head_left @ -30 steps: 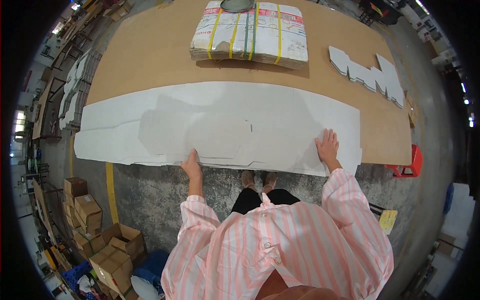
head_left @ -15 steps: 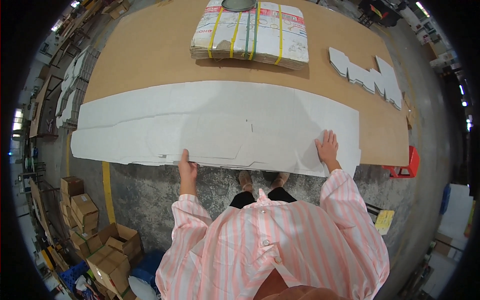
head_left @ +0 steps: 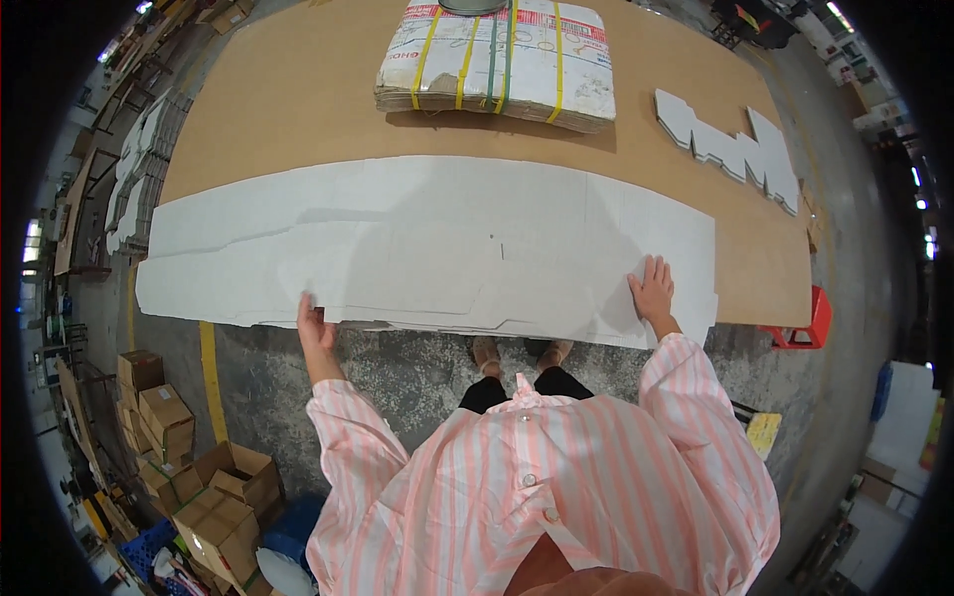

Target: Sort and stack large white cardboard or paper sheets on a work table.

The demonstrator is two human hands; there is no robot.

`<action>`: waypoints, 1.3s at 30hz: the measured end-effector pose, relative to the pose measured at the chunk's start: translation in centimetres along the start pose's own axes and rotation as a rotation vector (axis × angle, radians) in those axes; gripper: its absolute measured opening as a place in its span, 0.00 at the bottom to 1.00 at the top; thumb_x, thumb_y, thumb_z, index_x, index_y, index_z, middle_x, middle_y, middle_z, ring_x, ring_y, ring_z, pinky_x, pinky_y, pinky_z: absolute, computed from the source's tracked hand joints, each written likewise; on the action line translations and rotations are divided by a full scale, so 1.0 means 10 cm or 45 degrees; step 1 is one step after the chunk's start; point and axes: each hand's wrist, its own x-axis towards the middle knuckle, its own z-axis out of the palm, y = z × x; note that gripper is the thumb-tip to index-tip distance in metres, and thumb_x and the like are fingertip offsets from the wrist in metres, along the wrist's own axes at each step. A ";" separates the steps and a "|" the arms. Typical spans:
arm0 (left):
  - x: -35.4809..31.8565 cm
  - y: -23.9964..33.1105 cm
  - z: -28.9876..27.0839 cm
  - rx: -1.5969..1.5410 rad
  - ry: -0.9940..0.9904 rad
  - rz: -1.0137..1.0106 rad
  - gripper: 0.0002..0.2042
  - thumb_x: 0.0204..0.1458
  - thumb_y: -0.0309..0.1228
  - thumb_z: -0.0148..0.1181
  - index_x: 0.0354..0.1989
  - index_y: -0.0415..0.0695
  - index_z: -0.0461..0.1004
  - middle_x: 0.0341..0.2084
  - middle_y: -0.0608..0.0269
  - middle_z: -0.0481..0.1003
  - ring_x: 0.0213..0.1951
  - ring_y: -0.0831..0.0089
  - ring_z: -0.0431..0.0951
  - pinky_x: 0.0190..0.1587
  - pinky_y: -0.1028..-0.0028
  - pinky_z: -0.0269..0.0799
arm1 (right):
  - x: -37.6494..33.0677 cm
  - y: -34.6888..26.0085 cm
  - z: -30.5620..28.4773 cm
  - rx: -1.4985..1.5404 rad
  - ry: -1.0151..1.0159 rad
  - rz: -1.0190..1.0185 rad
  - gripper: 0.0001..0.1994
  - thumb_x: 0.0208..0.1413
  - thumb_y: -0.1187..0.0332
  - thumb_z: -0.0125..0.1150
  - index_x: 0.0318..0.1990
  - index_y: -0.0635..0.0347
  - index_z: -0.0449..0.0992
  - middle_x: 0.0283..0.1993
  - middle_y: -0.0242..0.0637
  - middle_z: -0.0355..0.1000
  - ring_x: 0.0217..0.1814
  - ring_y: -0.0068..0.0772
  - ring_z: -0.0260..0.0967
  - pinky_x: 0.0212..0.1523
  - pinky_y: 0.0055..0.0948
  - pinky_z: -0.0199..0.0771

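Observation:
A wide stack of white cardboard sheets [head_left: 437, 258], with stepped edges, lies along the near side of the table. My left hand [head_left: 318, 336] is at its near edge, left of my body. One digit is stretched over the top sheet; the others are bent beside the edge, partly hidden. A gap shows between them, so the hand looks open. My right hand [head_left: 652, 295] lies flat on the stack near its right end, fingers extended.
A strapped bundle [head_left: 497, 65] with a round metal object [head_left: 472, 5] on top sits farther back on the brown tabletop [head_left: 268, 119]. Zigzag white cardboard cutouts [head_left: 730, 154] lie at the right. A red stool [head_left: 807, 323] stands beyond the right edge; cardboard boxes [head_left: 214, 521] fill the lower left.
My left hand has slid left along the near edge of the cardboard. The right hand stays in place, and the cardboard has hardly shifted.

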 end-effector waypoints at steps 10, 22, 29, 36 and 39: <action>0.05 -0.14 0.21 0.616 0.161 0.360 0.14 0.48 0.30 0.56 0.31 0.27 0.71 0.30 0.57 0.74 0.33 0.72 0.72 0.37 0.75 0.65 | 0.02 0.05 -0.03 -0.030 0.032 -0.016 0.35 0.53 0.45 0.42 0.63 0.54 0.44 0.68 0.45 0.35 0.69 0.49 0.30 0.62 0.51 0.36; -0.05 -0.12 0.02 0.439 0.108 0.219 0.19 0.52 0.42 0.50 0.42 0.36 0.68 0.39 0.59 0.71 0.42 0.68 0.69 0.44 0.69 0.64 | 0.00 0.06 0.02 -0.051 0.039 -0.009 0.35 0.52 0.45 0.42 0.63 0.53 0.44 0.67 0.46 0.37 0.69 0.50 0.31 0.61 0.52 0.38; -0.51 -0.76 0.36 -0.366 -0.166 -0.044 0.26 0.49 0.46 0.52 0.53 0.42 0.60 0.49 0.59 0.66 0.51 0.61 0.64 0.51 0.59 0.60 | 0.00 0.09 0.05 -0.061 0.110 -0.028 0.35 0.52 0.45 0.42 0.63 0.53 0.45 0.67 0.47 0.38 0.68 0.51 0.33 0.61 0.53 0.39; -0.43 -1.08 0.43 0.374 0.105 0.089 0.20 0.45 0.23 0.58 0.49 0.33 0.63 0.45 0.58 0.68 0.44 0.70 0.68 0.47 0.73 0.64 | 0.00 0.03 0.03 -0.080 0.110 -0.031 0.34 0.52 0.46 0.44 0.63 0.53 0.46 0.66 0.47 0.39 0.68 0.51 0.33 0.60 0.53 0.39; -0.54 -1.09 0.53 0.696 0.092 0.246 0.19 0.45 0.22 0.58 0.47 0.32 0.65 0.43 0.57 0.69 0.42 0.71 0.69 0.47 0.74 0.63 | -0.05 0.09 0.01 -0.196 0.207 -0.050 0.33 0.52 0.47 0.44 0.62 0.53 0.48 0.66 0.46 0.41 0.68 0.50 0.35 0.60 0.53 0.39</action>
